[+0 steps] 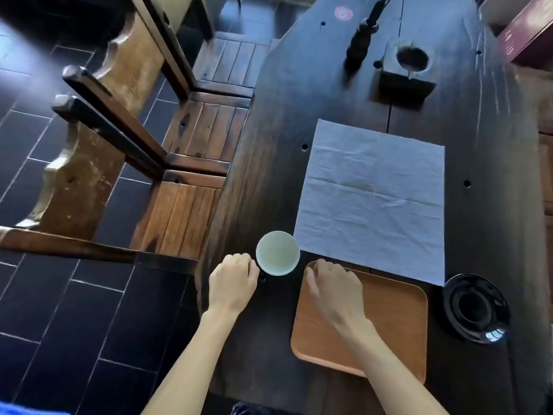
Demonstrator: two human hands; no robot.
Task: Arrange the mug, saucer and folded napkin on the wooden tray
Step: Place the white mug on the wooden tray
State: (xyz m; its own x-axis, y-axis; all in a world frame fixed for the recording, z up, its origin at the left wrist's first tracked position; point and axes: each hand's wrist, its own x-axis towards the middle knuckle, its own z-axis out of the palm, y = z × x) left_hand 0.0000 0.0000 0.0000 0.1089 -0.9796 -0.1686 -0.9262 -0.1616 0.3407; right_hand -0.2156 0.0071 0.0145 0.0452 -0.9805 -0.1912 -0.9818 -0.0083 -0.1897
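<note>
Landmark: wooden tray (389, 330), sitting on the dark tabletop (484, 205) at its near end, nothing on it but a hand. Mug (277, 253) stands upright on the tabletop just beside the tray's far-left corner, pale inside, looks empty. Left hand (232, 283) is at the mug's left side, fingers (239, 260) curled in toward the handle area; handle mostly hidden, so can't tell if it's actually gripped. Right hand (333, 290) rests palm-down on the tray's far-left corner, fingers bent and close together, holding nothing. Napkin (374, 199) lies spread flat, unfolded, on the tabletop just beyond the tray's far edge, near edge touching or slightly overlapping it. Saucer (475, 308), black and glossy, sits on the tabletop just right of the tray. Wooden chairs (191, 175) stand left of the tabletop.
</note>
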